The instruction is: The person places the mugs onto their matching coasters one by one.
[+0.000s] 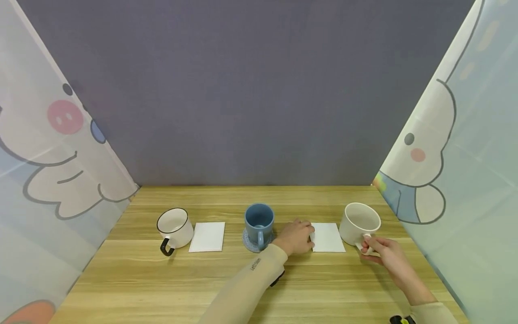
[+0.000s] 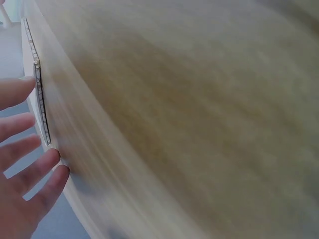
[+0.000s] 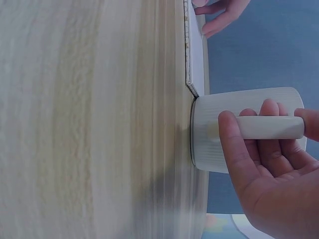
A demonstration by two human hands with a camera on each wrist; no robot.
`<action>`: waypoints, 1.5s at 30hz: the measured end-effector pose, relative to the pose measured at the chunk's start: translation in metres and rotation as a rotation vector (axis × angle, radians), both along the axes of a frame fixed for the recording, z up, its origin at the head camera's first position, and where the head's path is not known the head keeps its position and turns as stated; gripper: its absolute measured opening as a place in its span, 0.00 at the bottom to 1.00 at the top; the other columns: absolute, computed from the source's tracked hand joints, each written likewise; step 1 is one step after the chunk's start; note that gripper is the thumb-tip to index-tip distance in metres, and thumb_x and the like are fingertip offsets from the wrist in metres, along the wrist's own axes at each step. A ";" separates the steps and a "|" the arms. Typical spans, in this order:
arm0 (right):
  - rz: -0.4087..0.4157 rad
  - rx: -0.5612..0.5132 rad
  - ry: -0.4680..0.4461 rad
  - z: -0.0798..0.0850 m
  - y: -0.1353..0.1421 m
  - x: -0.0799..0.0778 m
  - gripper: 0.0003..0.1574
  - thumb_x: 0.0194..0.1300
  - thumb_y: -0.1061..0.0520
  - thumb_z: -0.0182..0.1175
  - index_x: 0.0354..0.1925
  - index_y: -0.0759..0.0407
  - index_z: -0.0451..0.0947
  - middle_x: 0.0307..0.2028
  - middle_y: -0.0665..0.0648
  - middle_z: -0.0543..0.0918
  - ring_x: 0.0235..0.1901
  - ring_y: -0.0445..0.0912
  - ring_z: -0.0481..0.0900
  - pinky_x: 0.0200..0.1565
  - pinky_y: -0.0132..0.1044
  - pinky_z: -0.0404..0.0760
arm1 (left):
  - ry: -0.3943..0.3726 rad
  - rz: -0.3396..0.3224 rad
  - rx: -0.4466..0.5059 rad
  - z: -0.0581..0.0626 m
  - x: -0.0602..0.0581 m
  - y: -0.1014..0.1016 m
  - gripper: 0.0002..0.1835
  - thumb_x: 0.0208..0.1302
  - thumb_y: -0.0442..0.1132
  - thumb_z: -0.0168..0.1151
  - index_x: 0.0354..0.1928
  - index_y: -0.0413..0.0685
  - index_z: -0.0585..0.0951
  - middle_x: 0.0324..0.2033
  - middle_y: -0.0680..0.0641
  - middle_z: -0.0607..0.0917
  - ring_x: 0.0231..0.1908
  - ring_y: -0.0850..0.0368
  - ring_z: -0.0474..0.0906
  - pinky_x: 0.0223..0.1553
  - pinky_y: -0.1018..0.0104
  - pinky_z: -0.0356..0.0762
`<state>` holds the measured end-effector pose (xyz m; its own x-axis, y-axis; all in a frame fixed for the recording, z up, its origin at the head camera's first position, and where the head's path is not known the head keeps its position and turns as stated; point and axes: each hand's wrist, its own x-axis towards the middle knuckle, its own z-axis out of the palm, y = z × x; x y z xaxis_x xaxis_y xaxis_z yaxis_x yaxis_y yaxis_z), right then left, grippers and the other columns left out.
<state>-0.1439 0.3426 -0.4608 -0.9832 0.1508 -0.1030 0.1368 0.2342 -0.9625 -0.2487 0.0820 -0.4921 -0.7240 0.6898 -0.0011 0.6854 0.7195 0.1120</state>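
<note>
At the right, a white mug (image 1: 359,225) stands upright beside a square white coaster (image 1: 328,237). My right hand (image 1: 384,256) grips the mug by its handle (image 3: 274,127), fingers curled round it. My left hand (image 1: 296,236) lies at the coaster's left edge with its fingers spread; in the left wrist view the fingertips (image 2: 61,172) are close to the coaster (image 2: 40,99), and whether they touch it is hard to tell. Just left of this hand, a blue mug (image 1: 259,220) stands on a round blue coaster (image 1: 250,245), its handle towards me.
On the left of the wooden table (image 1: 154,288) are a white mug with a black rim and handle (image 1: 175,227) and a second square white coaster (image 1: 207,237). A grey panel (image 1: 259,99) rises behind the table, with cartoon-printed sheets (image 1: 477,148) along both sides.
</note>
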 end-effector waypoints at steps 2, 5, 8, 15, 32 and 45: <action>0.002 -0.002 0.001 0.000 0.000 0.000 0.25 0.80 0.53 0.51 0.40 0.78 0.78 0.34 0.55 0.80 0.35 0.40 0.80 0.44 0.41 0.87 | 0.001 0.008 -0.017 0.000 0.000 0.001 0.17 0.72 0.57 0.61 0.57 0.64 0.82 0.61 0.61 0.78 0.57 0.58 0.74 0.55 0.62 0.78; 0.006 -0.002 -0.003 -0.001 0.001 0.000 0.25 0.80 0.53 0.52 0.40 0.78 0.78 0.34 0.55 0.80 0.36 0.40 0.80 0.44 0.41 0.87 | -0.005 0.027 -0.025 -0.001 0.001 0.003 0.16 0.71 0.58 0.61 0.56 0.65 0.83 0.59 0.61 0.79 0.56 0.59 0.74 0.54 0.62 0.78; -0.001 -0.009 -0.005 -0.002 0.001 0.000 0.25 0.80 0.53 0.52 0.40 0.78 0.78 0.34 0.56 0.80 0.36 0.40 0.81 0.44 0.40 0.87 | -0.004 0.039 -0.021 -0.002 0.002 0.004 0.16 0.71 0.58 0.62 0.55 0.65 0.83 0.58 0.61 0.80 0.54 0.60 0.75 0.53 0.62 0.78; -0.029 -0.039 0.030 -0.003 -0.001 0.000 0.24 0.79 0.55 0.54 0.40 0.79 0.78 0.33 0.55 0.81 0.34 0.40 0.81 0.41 0.39 0.88 | -0.021 0.053 0.001 -0.002 0.001 0.004 0.19 0.69 0.59 0.63 0.58 0.65 0.83 0.60 0.61 0.79 0.56 0.59 0.74 0.55 0.62 0.78; -0.107 -0.107 0.012 0.004 -0.010 -0.003 0.23 0.79 0.50 0.55 0.37 0.69 0.81 0.27 0.51 0.81 0.33 0.40 0.80 0.39 0.35 0.86 | -0.058 0.080 0.030 0.002 0.004 0.002 0.21 0.67 0.59 0.66 0.59 0.65 0.83 0.64 0.60 0.77 0.61 0.59 0.73 0.61 0.62 0.74; -0.135 -0.268 0.065 0.006 -0.012 -0.003 0.18 0.79 0.53 0.54 0.36 0.61 0.84 0.27 0.49 0.82 0.31 0.39 0.82 0.39 0.35 0.86 | -0.078 0.107 0.045 0.002 0.004 0.003 0.22 0.66 0.58 0.67 0.60 0.65 0.82 0.67 0.61 0.75 0.63 0.58 0.71 0.62 0.58 0.74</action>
